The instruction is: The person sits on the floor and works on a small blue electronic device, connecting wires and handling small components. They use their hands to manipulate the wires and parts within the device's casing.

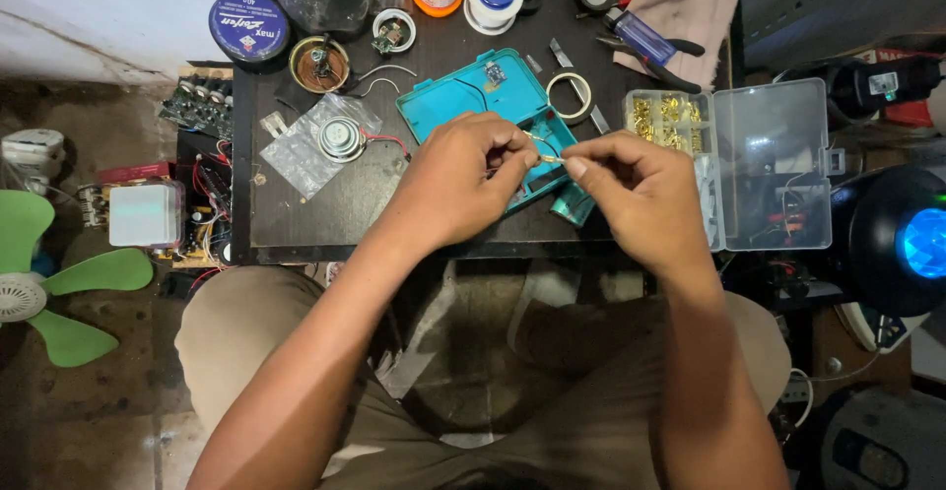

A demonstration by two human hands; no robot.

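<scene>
Surface (pixel 296 224): dark, filling the upper middle of the frame, crowded with parts and tools.
Clear parts box (pixel 778 165): right of centre, lid open, brass bits packed in its left compartments.
Teal casing (pixel 473 106): centre, open, tilted, lying partly under both hands with a small board in its upper corner.
Left hand (pixel 461 180): centre frame, fingers curled in tight, thumb and forefinger pinched on a thin wire (pixel 544 147); knuckles hovering just above the teal casing.
Right hand (pixel 641 190): just right of centre, loosely fisted, thumb and forefinger nipping the other end of that wire; no spare fingers spread.
Wire: between the two hands, bridging the narrow gap over the casing, tip glinting; too fine to tell whether bare or insulated.
Doing it well, as a judgement: short pinches close to the tip, wrists braced low near the surface edge, both grips kept steady so the strand does not kink or spring away among the clutter.
Small speaker (pixel 341 138): left of the casing, on a clear plastic bag, red lead trailing toward the casing.
Tape roll (pixel 570 96): just above the right hand, flat on the surface.
Pliers (pixel 655 52): upper right, blue handle, resting beside a pink cloth.
</scene>
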